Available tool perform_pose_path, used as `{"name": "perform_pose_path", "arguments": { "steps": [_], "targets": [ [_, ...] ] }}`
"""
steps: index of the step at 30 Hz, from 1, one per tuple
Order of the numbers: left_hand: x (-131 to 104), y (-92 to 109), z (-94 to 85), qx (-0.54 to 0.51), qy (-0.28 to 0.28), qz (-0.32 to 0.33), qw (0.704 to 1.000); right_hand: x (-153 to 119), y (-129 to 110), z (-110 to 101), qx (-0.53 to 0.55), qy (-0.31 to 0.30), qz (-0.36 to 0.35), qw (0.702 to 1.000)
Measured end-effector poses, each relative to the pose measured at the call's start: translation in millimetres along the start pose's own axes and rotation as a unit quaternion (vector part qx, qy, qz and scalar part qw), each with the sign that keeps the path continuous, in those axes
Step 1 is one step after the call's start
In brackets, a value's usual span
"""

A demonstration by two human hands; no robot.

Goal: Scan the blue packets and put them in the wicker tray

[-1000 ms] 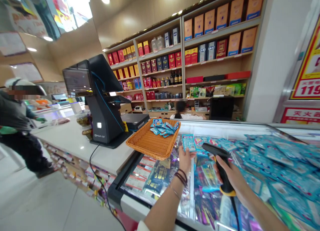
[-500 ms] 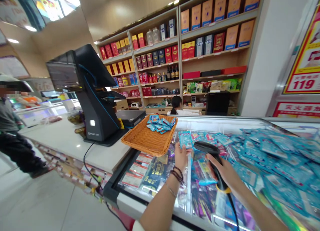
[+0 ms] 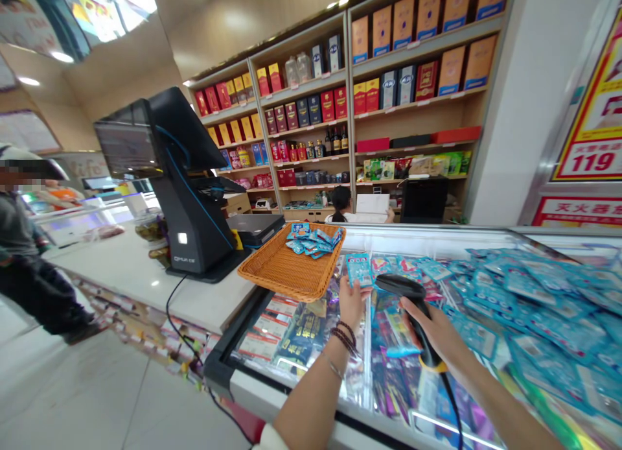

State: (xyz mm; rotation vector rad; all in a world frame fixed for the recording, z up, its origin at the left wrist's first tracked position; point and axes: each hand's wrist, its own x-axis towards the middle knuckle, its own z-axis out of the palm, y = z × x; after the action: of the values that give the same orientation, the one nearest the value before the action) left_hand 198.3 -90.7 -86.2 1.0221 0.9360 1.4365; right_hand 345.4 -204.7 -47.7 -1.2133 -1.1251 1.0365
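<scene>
My left hand (image 3: 352, 299) is closed on a small light-blue packet (image 3: 359, 268), held upright over the glass-topped case. Just to its right, my right hand (image 3: 431, 327) wraps the handle of a black barcode scanner (image 3: 401, 285), whose head points left toward the packet. A cord runs down from the scanner's yellow-ringed base. Beyond my left hand, an orange-brown wicker basket (image 3: 276, 266) holds a pile of similar blue packets (image 3: 313, 240) at its far end. Many more blue packets (image 3: 544, 301) lie heaped on the right.
A black checkout terminal (image 3: 194, 210) stands on the white counter (image 3: 214, 301) at left, its cable hanging over the edge. Shelves (image 3: 350, 106) of boxed goods line the back. A seated person (image 3: 341, 203) is behind the case; another person (image 3: 29, 242) stands far left.
My hands, the packet and the scanner stay nearly still. The person behind the case has raised a white sheet or board. The view has shifted very slightly.
</scene>
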Motion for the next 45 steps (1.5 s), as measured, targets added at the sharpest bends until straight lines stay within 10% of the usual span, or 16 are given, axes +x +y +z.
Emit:
{"name": "perform_pose_path", "arguments": {
  "steps": [8,15,24,32,38,45],
  "targets": [
    [-4,3,5.7,0.011,-0.01,-0.006,1.0,7,2,-20,0.048,0.031,0.004,0.998],
    [-2,2,30.6,0.077,-0.083,-0.037,0.993,-10,-15,-103,0.076,0.184,-0.011,0.98],
    [-21,-18,137.2,0.13,-0.205,-0.054,0.968,-67,-37,-209,0.077,0.334,-0.028,0.939],
    [-51,-18,209.3,0.223,-0.371,0.012,0.902,-93,-35,-230,0.076,0.369,-0.032,0.926],
    [-33,25,179.3,0.38,-0.312,0.185,0.851,-75,-38,-203,0.079,0.349,-0.015,0.934],
    [35,86,77.0,0.464,-0.206,0.186,0.841,-13,-41,-131,0.105,0.252,-0.016,0.962]
  ]
}}
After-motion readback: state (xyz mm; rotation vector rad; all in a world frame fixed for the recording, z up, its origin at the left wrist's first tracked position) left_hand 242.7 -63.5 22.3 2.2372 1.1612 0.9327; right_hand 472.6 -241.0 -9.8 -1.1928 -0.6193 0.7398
